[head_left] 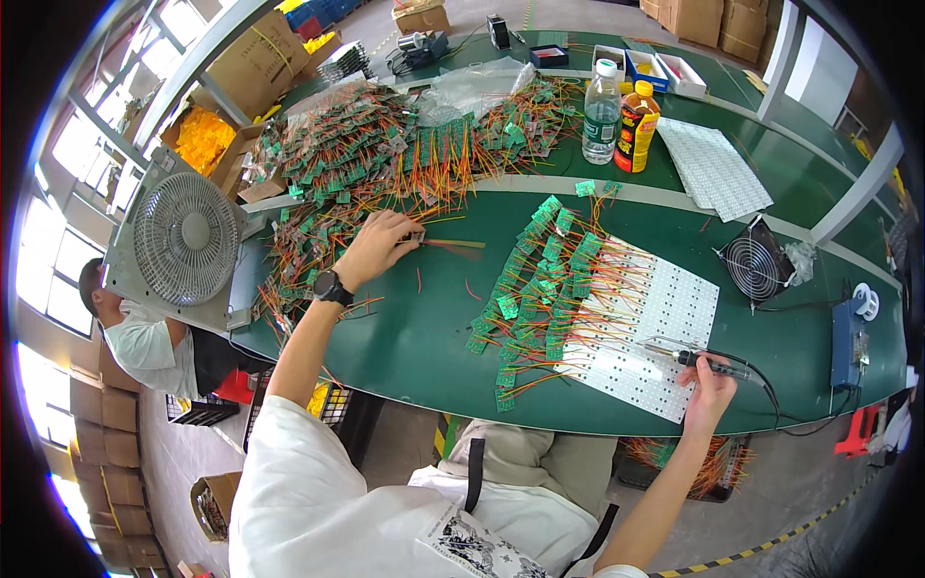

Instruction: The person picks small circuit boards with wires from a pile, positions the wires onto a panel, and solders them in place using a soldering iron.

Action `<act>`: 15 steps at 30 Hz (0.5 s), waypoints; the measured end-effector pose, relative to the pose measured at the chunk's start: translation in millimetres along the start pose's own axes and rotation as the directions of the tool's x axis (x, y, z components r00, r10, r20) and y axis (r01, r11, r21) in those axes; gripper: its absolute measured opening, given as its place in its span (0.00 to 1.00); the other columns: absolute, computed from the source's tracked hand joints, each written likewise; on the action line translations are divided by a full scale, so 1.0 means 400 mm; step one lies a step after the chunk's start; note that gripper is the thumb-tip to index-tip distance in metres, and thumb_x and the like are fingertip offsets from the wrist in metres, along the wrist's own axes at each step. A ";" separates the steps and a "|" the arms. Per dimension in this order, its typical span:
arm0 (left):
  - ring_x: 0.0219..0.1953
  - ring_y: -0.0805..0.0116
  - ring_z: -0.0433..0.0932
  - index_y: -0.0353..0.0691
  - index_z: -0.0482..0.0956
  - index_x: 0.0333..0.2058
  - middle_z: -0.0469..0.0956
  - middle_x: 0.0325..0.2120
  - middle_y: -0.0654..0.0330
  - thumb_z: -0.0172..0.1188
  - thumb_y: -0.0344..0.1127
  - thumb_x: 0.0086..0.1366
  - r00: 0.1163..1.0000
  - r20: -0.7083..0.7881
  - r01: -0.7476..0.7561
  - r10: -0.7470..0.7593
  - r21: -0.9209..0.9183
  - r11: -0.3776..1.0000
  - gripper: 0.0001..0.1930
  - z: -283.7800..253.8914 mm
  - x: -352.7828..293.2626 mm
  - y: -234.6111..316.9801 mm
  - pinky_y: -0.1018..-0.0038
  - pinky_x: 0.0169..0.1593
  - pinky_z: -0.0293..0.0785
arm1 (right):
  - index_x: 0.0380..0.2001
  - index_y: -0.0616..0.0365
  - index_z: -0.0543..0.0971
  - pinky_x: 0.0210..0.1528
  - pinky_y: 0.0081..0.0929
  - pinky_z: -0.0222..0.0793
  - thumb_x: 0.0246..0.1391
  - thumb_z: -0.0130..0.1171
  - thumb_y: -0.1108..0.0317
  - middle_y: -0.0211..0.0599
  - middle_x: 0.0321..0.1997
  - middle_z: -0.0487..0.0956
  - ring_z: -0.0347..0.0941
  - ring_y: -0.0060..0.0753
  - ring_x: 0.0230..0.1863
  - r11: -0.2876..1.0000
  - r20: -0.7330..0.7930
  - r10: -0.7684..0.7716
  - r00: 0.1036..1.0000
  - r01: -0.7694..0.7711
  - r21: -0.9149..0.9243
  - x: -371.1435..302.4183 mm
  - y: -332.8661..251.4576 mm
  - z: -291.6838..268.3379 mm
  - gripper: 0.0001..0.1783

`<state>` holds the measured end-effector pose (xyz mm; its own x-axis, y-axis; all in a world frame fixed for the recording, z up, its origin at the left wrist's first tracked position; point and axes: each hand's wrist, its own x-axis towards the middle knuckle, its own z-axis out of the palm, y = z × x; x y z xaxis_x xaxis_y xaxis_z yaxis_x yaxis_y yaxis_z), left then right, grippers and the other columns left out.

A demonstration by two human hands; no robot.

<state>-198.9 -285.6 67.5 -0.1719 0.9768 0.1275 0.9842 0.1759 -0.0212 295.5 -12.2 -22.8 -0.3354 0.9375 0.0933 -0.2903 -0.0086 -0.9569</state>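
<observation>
My right hand (711, 393) grips a soldering iron (715, 363) with a black handle. Its metal tip lies over a white perforated panel (674, 308) on the green bench. Along the panel's left half, several small green circuit boards (520, 279) stand in rows, their red and yellow wires reaching onto the panel. To the left, my left hand (379, 248), with a black watch on the wrist, is closed at the fingertips on a small wired circuit board (416, 237). Its wires trail to the right; the board is mostly hidden by the fingers. A big heap of wired boards (356, 144) lies beyond that hand.
A clear water bottle (601, 114) and an orange-capped bottle (637, 130) stand behind the panel. More white panels (715, 169) are stacked at the back right. A small black fan (756, 263) and a blue box unit (848, 342) sit right; a large fan (186, 231) stands left.
</observation>
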 end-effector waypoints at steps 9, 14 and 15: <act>0.34 0.80 0.82 0.34 0.76 0.47 0.84 0.30 0.63 0.50 0.34 0.73 0.817 0.010 0.332 -0.576 -0.826 0.456 0.11 0.017 -0.056 0.088 0.81 0.27 0.59 | 0.39 0.69 0.78 0.23 0.23 0.68 0.57 0.62 0.73 0.41 0.22 0.79 0.74 0.29 0.19 1.000 0.002 0.007 1.000 -0.007 -0.015 0.000 0.006 -0.006 0.10; 0.39 0.69 0.85 0.30 0.75 0.46 0.84 0.35 0.57 0.50 0.33 0.74 0.806 0.053 0.329 -0.590 -0.868 0.372 0.11 0.007 -0.080 0.133 0.81 0.33 0.72 | 0.40 0.68 0.78 0.24 0.23 0.66 0.59 0.60 0.70 0.40 0.21 0.79 0.73 0.29 0.19 0.999 0.008 0.015 1.000 -0.015 -0.049 -0.001 0.001 -0.007 0.11; 0.41 0.65 0.86 0.29 0.74 0.46 0.84 0.37 0.56 0.50 0.32 0.74 0.817 0.033 0.272 -0.576 -0.902 0.335 0.11 0.010 -0.081 0.142 0.79 0.37 0.78 | 0.40 0.68 0.78 0.24 0.23 0.66 0.59 0.60 0.71 0.40 0.21 0.78 0.73 0.29 0.19 0.999 0.011 0.010 1.000 -0.009 -0.042 -0.001 0.001 -0.006 0.11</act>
<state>-137.5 -306.9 58.4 -0.7083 0.7009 0.0839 0.3218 0.2147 0.9221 297.9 -11.9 -23.9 -0.3477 0.9336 0.0867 -0.2491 -0.0028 -0.9685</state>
